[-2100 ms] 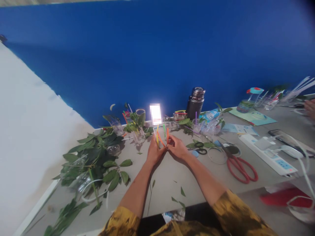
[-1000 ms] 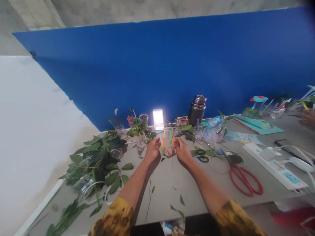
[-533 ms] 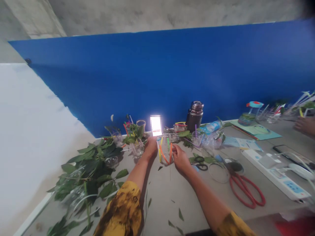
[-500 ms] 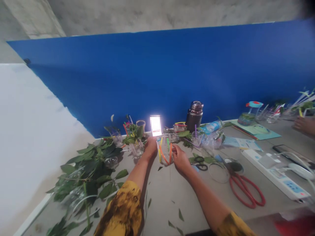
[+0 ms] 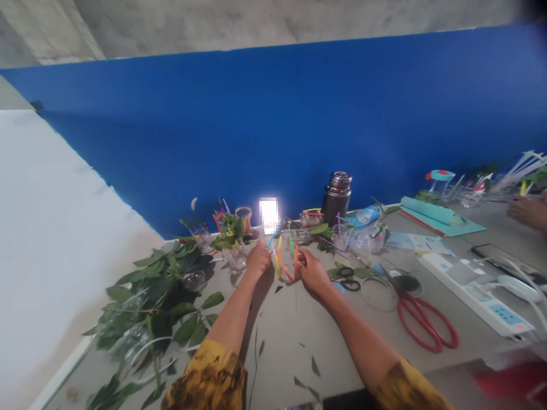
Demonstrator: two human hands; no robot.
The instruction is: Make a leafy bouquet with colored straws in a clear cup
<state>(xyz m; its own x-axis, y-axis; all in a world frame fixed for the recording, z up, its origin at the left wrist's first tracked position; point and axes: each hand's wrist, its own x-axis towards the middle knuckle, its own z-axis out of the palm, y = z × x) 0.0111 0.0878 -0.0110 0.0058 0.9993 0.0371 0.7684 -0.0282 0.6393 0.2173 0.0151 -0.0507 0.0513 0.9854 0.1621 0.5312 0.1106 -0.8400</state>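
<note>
A clear plastic cup with yellow, orange and green straw strips along its sides stands between my hands on the grey table. My right hand has its fingers closed on the cup's right side. On the other side, my left hand is closed in a pinch, and a short blue straw piece sticks up from its fingertips, close to the cup's rim. The fingertips of my left hand are partly hidden. Small black-handled scissors lie right of my right hand.
Leafy branches cover the left side. Large red-handled scissors, a white power strip and a phone lie right. A dark thermos and a bright screen stand behind. Another person's hand is far right.
My left hand has shifted slightly down and left from the cup, and more of the blue straw piece shows. My right hand stays on the cup. A turquoise sheet at right now looks folded up.
</note>
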